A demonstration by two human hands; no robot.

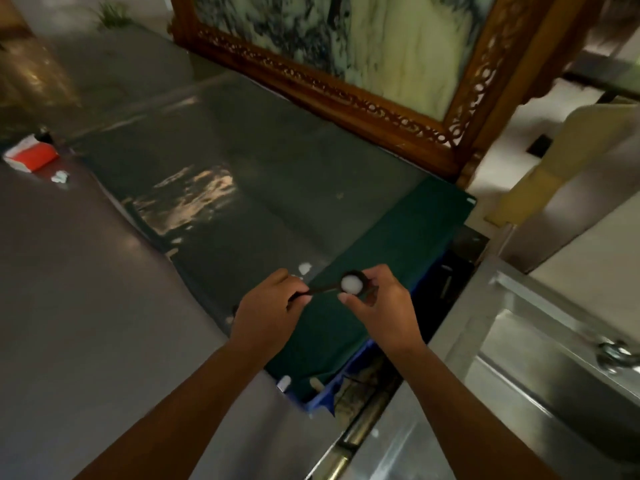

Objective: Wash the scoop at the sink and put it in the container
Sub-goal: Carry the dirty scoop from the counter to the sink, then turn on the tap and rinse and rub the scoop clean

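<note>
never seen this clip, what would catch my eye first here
Both hands at centre: the left hand grips the handle of a small dark scoop with white residue in its bowl, which the right hand pinches. Behind stands a carved wooden-framed marble panel; a stainless steel sink sits lower right.

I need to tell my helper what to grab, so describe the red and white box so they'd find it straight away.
Start at the long grey counter left of the big wood-framed stone panel. Follow it to the far left end, where the small carton lies flat. It is the only red thing there, with a white top and a crumpled pale scrap beside it.
</note>
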